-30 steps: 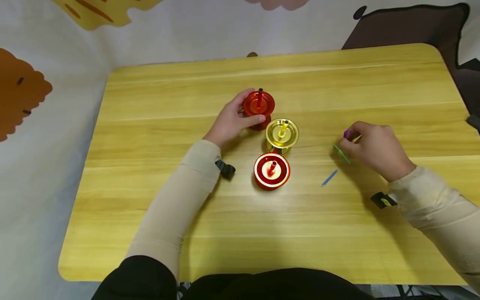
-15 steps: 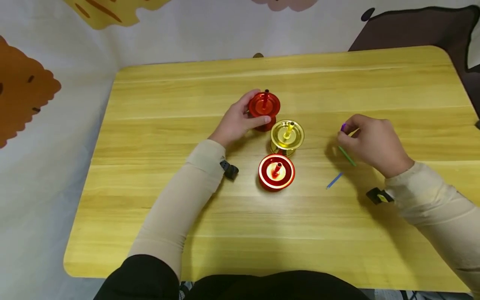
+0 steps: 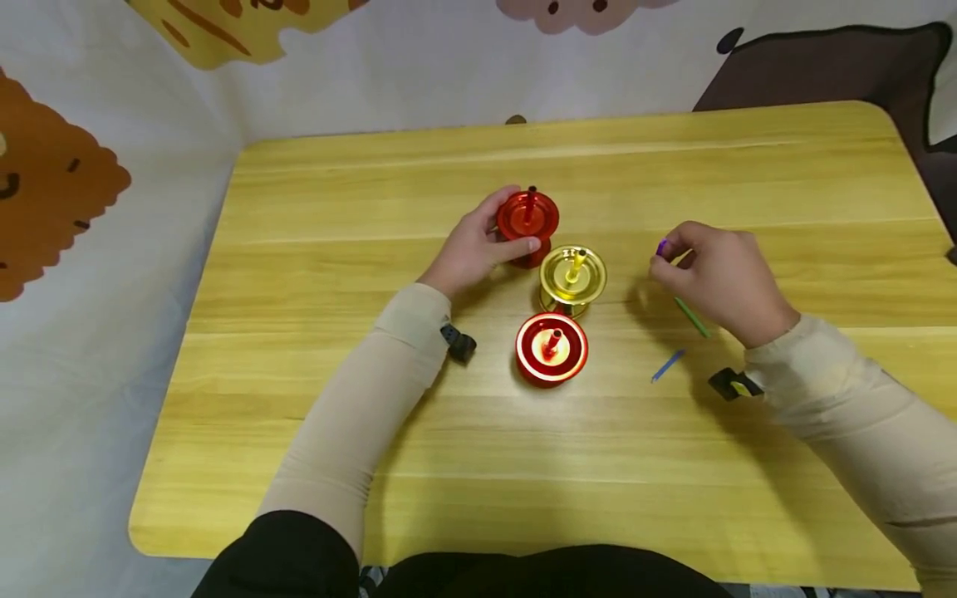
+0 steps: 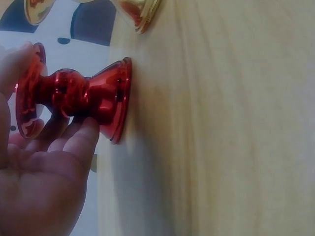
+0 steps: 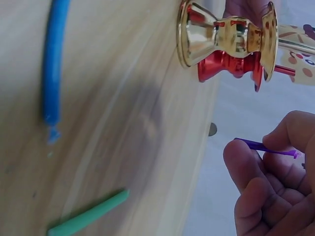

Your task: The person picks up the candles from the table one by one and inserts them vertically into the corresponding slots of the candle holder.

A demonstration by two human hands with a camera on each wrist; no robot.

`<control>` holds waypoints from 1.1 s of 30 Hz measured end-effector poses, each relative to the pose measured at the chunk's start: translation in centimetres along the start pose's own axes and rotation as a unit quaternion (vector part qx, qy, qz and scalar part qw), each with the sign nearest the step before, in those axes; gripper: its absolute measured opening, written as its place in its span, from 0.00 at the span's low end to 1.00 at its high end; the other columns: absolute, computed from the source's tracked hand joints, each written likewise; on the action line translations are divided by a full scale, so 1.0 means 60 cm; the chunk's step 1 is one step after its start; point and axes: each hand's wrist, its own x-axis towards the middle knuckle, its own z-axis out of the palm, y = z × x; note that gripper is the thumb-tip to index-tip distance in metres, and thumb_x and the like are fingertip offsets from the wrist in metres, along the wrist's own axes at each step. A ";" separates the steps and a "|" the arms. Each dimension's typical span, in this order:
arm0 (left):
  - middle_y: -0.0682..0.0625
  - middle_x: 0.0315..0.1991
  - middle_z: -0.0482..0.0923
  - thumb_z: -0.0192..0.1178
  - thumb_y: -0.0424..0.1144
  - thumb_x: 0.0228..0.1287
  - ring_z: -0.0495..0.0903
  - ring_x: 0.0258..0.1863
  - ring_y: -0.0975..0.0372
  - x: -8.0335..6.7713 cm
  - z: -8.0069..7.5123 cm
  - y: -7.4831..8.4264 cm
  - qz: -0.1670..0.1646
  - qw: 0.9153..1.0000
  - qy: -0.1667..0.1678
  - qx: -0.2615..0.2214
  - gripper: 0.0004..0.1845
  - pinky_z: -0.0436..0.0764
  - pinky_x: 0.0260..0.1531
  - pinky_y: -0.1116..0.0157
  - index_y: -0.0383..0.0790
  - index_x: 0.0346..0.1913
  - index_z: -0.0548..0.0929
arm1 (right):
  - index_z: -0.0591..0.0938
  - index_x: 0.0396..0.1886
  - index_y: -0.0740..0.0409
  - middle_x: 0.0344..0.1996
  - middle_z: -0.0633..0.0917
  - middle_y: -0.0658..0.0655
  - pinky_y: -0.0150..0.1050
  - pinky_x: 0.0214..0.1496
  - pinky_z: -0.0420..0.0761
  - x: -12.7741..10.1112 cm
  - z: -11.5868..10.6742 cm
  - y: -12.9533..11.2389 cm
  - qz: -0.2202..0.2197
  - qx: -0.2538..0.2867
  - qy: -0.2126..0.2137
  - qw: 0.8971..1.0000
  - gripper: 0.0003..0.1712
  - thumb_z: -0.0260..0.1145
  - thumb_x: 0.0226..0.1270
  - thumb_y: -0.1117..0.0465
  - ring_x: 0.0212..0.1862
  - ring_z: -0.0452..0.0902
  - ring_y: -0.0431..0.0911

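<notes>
My left hand [image 3: 469, 251] holds a shiny red candle holder [image 3: 527, 220] from its left side, thumb in front and fingers behind the stem. In the left wrist view, the base of this holder [image 4: 110, 101] stands at the wooden tabletop. Between thumb and fingertips, my right hand [image 3: 723, 278] pinches a thin purple candle [image 5: 268, 147], raised above the table. A gold candle holder [image 3: 571, 286] stands just in front of the held red one. Nearer the body is another red candle holder [image 3: 538, 370], its wide rim shining.
On the table [image 3: 314, 399], a green candle [image 3: 692, 319] lies below the right hand. A blue candle [image 3: 668, 365] lies nearer the body, between the front red holder and my right wrist. A printed cloth [image 3: 419, 66] hangs behind the table's far edge.
My right hand has moved left toward the holders, carrying the purple candle. The left hand keeps its grip on the red candle holder. The head view has shifted slightly.
</notes>
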 end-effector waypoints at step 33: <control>0.45 0.70 0.70 0.69 0.36 0.65 0.74 0.66 0.56 -0.005 0.016 0.015 0.018 1.000 -0.005 -0.006 0.42 0.72 0.65 0.66 0.45 0.78 0.60 | 0.82 0.31 0.60 0.23 0.84 0.56 0.25 0.24 0.67 0.052 0.042 -0.050 -0.035 0.068 0.065 0.995 0.04 0.65 0.61 0.63 0.24 0.74 0.45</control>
